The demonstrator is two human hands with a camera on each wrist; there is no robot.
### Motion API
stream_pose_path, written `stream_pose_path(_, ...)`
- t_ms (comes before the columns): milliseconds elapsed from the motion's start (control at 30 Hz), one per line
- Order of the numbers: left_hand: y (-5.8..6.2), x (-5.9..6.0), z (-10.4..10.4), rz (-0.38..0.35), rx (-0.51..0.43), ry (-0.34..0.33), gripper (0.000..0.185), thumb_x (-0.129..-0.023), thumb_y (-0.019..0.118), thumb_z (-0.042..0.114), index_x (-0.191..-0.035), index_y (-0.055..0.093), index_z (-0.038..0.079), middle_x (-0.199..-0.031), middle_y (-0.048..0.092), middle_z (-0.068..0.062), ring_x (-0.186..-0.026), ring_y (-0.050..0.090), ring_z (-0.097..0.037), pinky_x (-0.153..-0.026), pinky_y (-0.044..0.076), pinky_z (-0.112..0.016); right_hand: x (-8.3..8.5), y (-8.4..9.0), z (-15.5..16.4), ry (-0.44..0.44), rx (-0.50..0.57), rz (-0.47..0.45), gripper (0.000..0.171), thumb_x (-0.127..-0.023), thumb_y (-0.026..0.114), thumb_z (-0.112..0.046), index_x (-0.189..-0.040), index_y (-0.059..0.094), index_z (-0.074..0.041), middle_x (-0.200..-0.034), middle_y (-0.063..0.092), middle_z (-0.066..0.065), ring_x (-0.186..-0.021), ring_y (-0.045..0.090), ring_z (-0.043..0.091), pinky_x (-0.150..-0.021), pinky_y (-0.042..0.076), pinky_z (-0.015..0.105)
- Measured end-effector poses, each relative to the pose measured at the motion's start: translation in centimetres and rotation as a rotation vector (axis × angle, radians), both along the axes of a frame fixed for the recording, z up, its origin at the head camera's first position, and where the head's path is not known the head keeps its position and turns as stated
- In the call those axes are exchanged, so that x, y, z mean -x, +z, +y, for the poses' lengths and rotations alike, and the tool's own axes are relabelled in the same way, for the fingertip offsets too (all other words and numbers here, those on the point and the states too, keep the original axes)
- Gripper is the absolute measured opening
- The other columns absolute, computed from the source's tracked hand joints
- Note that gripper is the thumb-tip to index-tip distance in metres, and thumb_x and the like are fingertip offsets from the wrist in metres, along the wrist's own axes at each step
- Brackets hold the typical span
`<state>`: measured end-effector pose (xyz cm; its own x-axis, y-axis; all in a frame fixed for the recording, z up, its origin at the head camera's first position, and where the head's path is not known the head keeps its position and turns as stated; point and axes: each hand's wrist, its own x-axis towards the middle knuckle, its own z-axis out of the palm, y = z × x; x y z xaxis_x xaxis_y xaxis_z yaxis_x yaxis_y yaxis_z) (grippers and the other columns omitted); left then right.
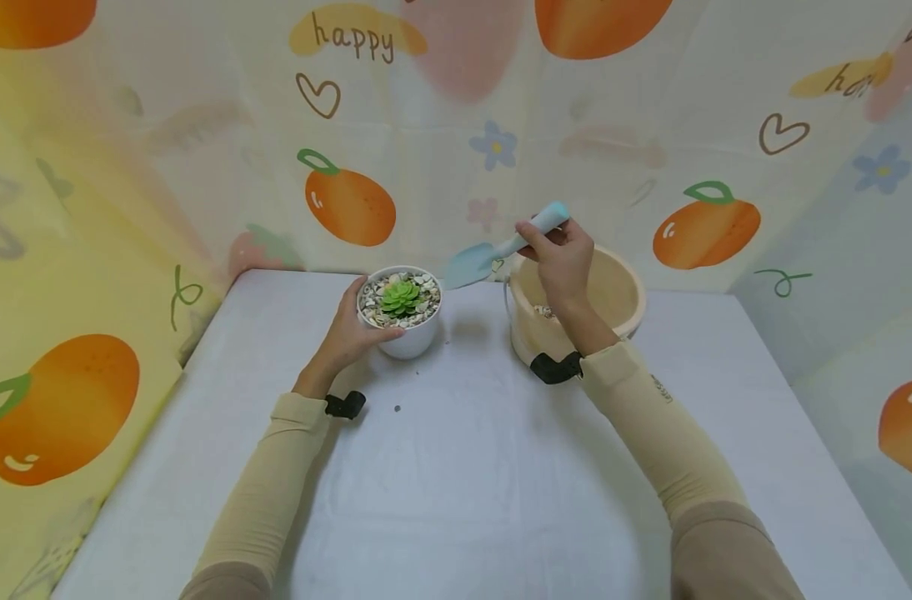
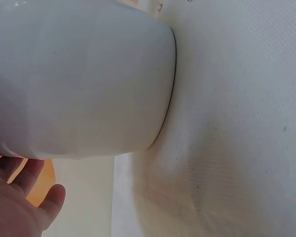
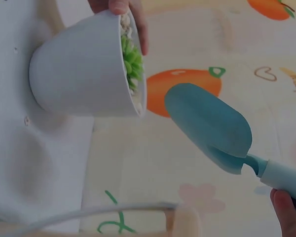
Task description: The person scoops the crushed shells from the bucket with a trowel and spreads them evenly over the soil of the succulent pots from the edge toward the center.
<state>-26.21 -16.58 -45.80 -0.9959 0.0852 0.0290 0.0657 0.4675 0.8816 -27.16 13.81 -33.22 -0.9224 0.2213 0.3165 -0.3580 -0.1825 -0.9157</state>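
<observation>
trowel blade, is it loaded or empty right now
Empty: the right wrist view shows the trowel blade's hollow bare and smooth, with no pebbles.

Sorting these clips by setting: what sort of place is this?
Probably a staged tabletop booth for potting plants, not a garden: a white-covered table, a fruit-print backdrop around it, and a potted succulent beside a small trowel.

The left hand [image 1: 351, 327] is curled forward on the surface while the right hand [image 1: 563, 260] is raised, fingers clenched.
</observation>
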Motion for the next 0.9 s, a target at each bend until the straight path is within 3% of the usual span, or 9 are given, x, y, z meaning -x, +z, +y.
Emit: stream_pose_path(900, -0.1, 0.0, -0.1, -0.003, -0.032, -0.003, 0.117, -0.073, 0.086, 0.031, -0.157, 0.006, 0.015, -0.162, 0.013, -0.016, -0.149, 0.017, -0.035, -0.119, 0.018, -0.057, -0.9, 1.3, 9.3, -0.109, 0.128, -0.01, 0.017, -0.078, 0.079, -0.006, -0.087, 0.066, -0.001, -0.078, 0.068, 0.006, -0.072, 0.073, 0.017, -0.067, 0.059, 0.028)
